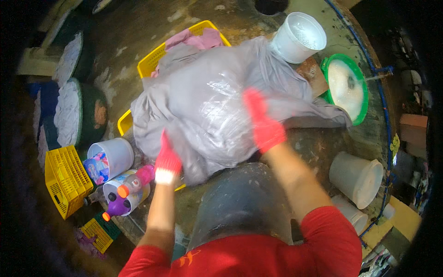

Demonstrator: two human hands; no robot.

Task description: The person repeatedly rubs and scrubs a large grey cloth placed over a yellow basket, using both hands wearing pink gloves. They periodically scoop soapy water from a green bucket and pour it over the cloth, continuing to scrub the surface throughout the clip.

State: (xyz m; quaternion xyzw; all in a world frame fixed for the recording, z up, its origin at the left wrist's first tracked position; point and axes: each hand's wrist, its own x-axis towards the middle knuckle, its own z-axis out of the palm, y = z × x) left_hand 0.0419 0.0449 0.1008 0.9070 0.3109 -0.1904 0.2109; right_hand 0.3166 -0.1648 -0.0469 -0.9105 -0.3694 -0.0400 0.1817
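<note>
A large wet grey cloth point(207, 92) lies bunched and shiny in front of me, spread over a yellow plastic basket point(144, 63) whose rim shows at the far left. At the cloth's near left edge my left hand point(168, 157), in a pink-red knit glove with a white cuff, is closed on a fold; its thumb points away from me and the other fingers are mostly hidden. On the cloth's right side rests my right hand point(264, 122), in the same kind of glove. Motion smears its fingers. A pink cloth point(196, 39) shows behind the grey one.
Far right stand a white bucket point(302, 39), a brick point(314, 76) and a green basin point(326, 76) of foamy liquid. Bottles point(119, 205) and pails point(121, 152) sit at left beside a yellow crate point(69, 180). A pale bucket point(353, 177) lies tipped at right; a dark drum point(240, 203) stands close to me.
</note>
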